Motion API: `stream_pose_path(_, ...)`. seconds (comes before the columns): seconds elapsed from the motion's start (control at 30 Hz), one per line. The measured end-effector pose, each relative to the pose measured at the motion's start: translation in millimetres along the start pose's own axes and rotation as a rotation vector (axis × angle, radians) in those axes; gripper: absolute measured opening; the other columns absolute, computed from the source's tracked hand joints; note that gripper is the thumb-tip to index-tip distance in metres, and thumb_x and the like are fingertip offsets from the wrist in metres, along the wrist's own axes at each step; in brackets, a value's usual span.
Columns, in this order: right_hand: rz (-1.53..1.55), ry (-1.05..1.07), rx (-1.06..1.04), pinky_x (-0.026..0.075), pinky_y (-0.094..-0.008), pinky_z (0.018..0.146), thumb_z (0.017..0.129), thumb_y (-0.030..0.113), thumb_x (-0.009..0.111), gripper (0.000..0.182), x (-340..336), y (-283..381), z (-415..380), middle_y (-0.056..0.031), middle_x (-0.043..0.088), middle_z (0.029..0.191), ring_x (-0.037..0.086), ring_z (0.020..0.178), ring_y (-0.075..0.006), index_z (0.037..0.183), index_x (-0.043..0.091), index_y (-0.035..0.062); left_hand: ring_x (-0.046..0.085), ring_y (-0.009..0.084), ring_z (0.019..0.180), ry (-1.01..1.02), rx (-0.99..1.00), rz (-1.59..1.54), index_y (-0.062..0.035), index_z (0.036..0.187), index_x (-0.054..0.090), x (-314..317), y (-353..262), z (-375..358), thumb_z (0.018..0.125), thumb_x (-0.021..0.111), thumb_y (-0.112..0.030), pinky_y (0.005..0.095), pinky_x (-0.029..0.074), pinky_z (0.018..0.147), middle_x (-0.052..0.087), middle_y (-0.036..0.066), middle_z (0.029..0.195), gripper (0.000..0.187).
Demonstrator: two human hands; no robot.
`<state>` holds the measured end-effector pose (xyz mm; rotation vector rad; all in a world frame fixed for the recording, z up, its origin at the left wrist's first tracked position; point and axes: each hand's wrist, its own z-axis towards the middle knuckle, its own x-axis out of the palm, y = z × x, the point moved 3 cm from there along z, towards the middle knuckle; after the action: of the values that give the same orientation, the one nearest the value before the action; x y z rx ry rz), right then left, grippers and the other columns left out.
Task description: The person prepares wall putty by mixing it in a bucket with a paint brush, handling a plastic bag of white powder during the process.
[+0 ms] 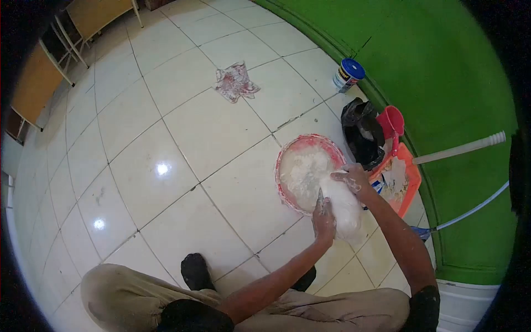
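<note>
A white plastic bag (pixel 344 211), bulging and tilted, lies over the near right rim of a round red tub (pixel 281 191). My left hand (pixel 324 218) grips the bag's left side, fingers pointing toward the tub. With fingers curled over it, my right hand (pixel 354 180) holds the bag's upper end above the rim. Pale powder (pixel 305 172) is heaped in the tub, with greyish wet-looking patches around it. Both hands are dusted white. The bag's mouth is not clearly visible.
Right of the tub stand a black plastic bag (pixel 362 130), a red dipper (pixel 391 123) and an orange tray (pixel 412 182) with scraps. A blue-lidded container (pixel 348 74) is by the green wall (pixel 442 66). A stained cloth (pixel 236 82) lies on the tiles.
</note>
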<state>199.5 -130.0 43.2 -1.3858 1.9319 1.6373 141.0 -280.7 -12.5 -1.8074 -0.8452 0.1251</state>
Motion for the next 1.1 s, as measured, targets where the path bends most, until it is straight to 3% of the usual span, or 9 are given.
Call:
stream_pose_path(0.1, -0.053, 0.006, -0.126, 0.046, -0.0347, 0.059, 0.074, 0.028, 0.077, 0.034, 5, 2, 12, -0.0137, 0.062, 0.069, 0.057, 0.064, -0.0175, 0.078, 0.067, -0.0047, 0.056, 0.0266, 0.102, -0.008, -0.338, -0.176, 0.0051, 0.136, 0.044, -4, -14, -2, 0.101, 0.046, -0.032, 0.0346, 0.042, 0.093, 0.061, 0.022, 0.116, 0.051)
stream_pose_path(0.2, -0.167, 0.069, -0.128, 0.046, -0.0363, 0.062, 0.077, 0.032, 0.074, 0.038, 14, 24, 19, -0.0161, 0.062, 0.068, 0.058, 0.064, -0.0203, 0.079, 0.067, -0.0050, 0.054, 0.0205, 0.087, -0.202, -0.031, -0.150, 0.0053, 0.130, 0.050, -4, -7, 2, 0.101, 0.046, -0.033, 0.0337, 0.044, 0.083, 0.063, 0.016, 0.101, 0.048)
stream_pose_path(0.3, -0.183, 0.071, -0.174, 0.047, -0.0366, 0.065, 0.080, 0.034, 0.072, 0.040, 33, 11, 23, -0.0160, 0.063, 0.070, 0.059, 0.065, -0.0213, 0.083, 0.067, -0.0054, 0.051, 0.0183, 0.082, -0.124, -0.170, -0.289, 0.0054, 0.128, 0.052, -14, -2, 4, 0.101, 0.045, -0.033, 0.0326, 0.044, 0.080, 0.061, 0.013, 0.096, 0.047)
stream_pose_path(0.37, -0.149, 0.063, -0.251, 0.047, -0.0362, 0.067, 0.081, 0.035, 0.071, 0.041, 39, 4, 28, -0.0154, 0.064, 0.072, 0.059, 0.066, -0.0210, 0.086, 0.067, -0.0055, 0.051, 0.0182, 0.083, -0.138, -0.152, -0.288, 0.0054, 0.127, 0.052, -17, 3, 3, 0.101, 0.045, -0.032, 0.0323, 0.044, 0.080, 0.062, 0.012, 0.097, 0.046)
stream_pose_path(0.53, 0.126, 0.428, 0.140, 0.047, -0.0351, 0.081, 0.079, 0.038, 0.073, 0.043, 41, 18, 14, -0.0161, 0.065, 0.096, 0.061, 0.087, -0.0224, 0.100, 0.069, 0.0005, 0.054, 0.0214, 0.092, -0.111, -0.263, -0.282, 0.0055, 0.130, 0.051, -20, 14, -2, 0.101, 0.045, -0.031, 0.0337, 0.043, 0.087, 0.062, 0.016, 0.106, 0.047)
stream_pose_path(0.63, -0.076, 0.371, -0.117, 0.049, -0.0336, 0.083, 0.075, 0.037, 0.078, 0.048, 52, -11, 24, -0.0149, 0.068, 0.095, 0.062, 0.085, -0.0216, 0.105, 0.070, 0.0010, 0.055, 0.0270, 0.104, -0.141, -0.154, -0.062, 0.0080, 0.132, 0.047, -20, 28, -2, 0.100, 0.044, -0.030, 0.0360, 0.040, 0.095, 0.059, 0.021, 0.118, 0.050)
stream_pose_path(0.7, -0.064, 0.369, -0.080, 0.050, -0.0331, 0.081, 0.071, 0.031, 0.081, 0.049, 57, -11, 24, -0.0139, 0.068, 0.095, 0.063, 0.085, -0.0207, 0.105, 0.069, -0.0016, 0.052, 0.0319, 0.116, -0.230, -0.251, -0.311, 0.0106, 0.134, 0.044, -17, 40, -1, 0.100, 0.044, -0.028, 0.0371, 0.035, 0.102, 0.054, 0.026, 0.126, 0.052)
stream_pose_path(0.97, 0.043, 0.464, 0.092, 0.050, -0.0341, 0.078, 0.062, 0.032, 0.087, 0.055, 60, 32, 10, -0.0149, 0.068, 0.086, 0.063, 0.078, -0.0204, 0.102, 0.070, -0.0028, 0.052, 0.0335, 0.117, -0.220, -0.175, -0.128, 0.0121, 0.130, 0.048, -29, 43, 4, 0.099, 0.046, -0.025, 0.0376, 0.036, 0.103, 0.055, 0.027, 0.126, 0.048)
stream_pose_path(1.1, -0.127, 0.428, -0.202, 0.049, -0.0374, 0.081, 0.061, 0.036, 0.086, 0.053, 79, -22, 32, -0.0160, 0.069, 0.092, 0.063, 0.083, -0.0262, 0.097, 0.072, 0.0000, 0.054, 0.0274, 0.108, -0.220, -0.242, -0.150, 0.0109, 0.129, 0.049, -29, 55, 1, 0.099, 0.048, -0.024, 0.0338, 0.040, 0.096, 0.058, 0.023, 0.121, 0.046)
